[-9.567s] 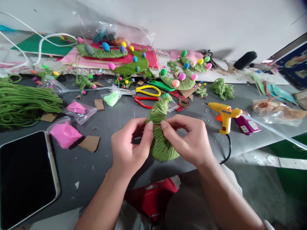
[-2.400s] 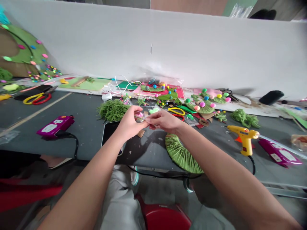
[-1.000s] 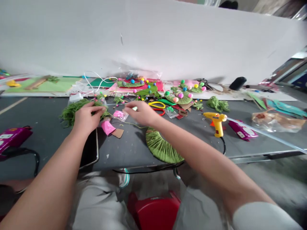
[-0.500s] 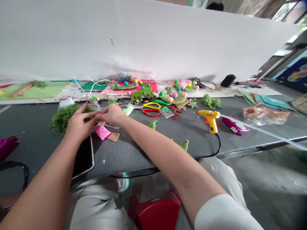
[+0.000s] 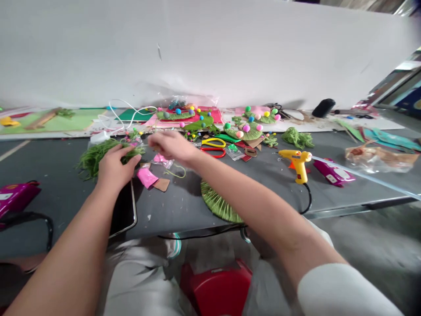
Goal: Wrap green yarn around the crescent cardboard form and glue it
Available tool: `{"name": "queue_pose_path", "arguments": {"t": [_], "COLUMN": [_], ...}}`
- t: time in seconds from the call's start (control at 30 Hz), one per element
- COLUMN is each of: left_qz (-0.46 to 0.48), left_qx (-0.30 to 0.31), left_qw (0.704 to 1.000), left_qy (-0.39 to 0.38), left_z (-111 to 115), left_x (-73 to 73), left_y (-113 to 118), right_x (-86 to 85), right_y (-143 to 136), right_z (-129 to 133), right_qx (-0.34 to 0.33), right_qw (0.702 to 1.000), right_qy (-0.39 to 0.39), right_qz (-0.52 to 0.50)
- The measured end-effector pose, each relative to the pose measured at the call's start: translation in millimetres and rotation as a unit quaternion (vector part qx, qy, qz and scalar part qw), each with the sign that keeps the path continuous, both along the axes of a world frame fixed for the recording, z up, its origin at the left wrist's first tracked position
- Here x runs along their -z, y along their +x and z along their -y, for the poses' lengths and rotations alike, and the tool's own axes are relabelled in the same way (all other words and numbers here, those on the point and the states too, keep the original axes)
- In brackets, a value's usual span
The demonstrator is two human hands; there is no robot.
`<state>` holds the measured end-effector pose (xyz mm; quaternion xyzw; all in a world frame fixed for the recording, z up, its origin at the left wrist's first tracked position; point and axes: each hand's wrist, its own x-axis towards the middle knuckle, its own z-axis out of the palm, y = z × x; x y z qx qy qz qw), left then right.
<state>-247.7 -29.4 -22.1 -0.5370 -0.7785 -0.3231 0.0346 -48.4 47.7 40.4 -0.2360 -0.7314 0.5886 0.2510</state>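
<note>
Left hand splayed over green yarn; right hand curled, any grip indiscernible; yarn-wrapped crescent near tabletop front edge

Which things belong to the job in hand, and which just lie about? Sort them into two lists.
Likely in the job:
- green yarn pile, at the left hand
- loose yarn strand, near the right hand, whose grip is unclear
- yarn-wrapped green piece, probably, partly hidden

Apparently just lying about:
- yellow glue gun
- scissors
- tablet
</note>
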Motion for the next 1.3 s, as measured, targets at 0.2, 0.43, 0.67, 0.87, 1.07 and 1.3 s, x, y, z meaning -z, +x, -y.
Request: {"name": "queue_pose_path", "arguments": {"t": [0.2,0.43,0.67,0.87,1.07,1.3], "left_qz": [-0.006,-0.030,0.246,0.278,0.265,0.217], "left_qx": [-0.024,-0.012,0.396,0.396,0.378,0.349], "left_qw": [1.000,0.998,0.884,0.875,0.887,0.911], "left_qy": [-0.016,0.049,-0.044,-0.022,-0.025,-0.023], "left_z": [2.5,13.1,34.4,34.9,33.5,35.2], "left_x": [2.6,-31.8,-55.2,-53.3,-49.9,-42.0], "left_y": [-3.5,36.0,141.9,183.4,184.2,196.6], "right_x": [-31.6,-21.9,-21.9,-11.6,-2.8,2.6], "right_y": [112.9,180.2,178.4,184.9,199.6,206.4], "right_z": [-12.5,17.3,46.5,44.0,36.4,38.2], "right_qx": [0.053,0.067,0.034,0.112,0.127,0.068], "right_qw": [0.977,0.998,0.993,0.980,0.973,0.977], "right_qy": [-0.120,0.001,0.104,0.162,0.186,0.187], "right_qz": [-0.165,-0.007,0.033,0.031,0.050,0.076]}}
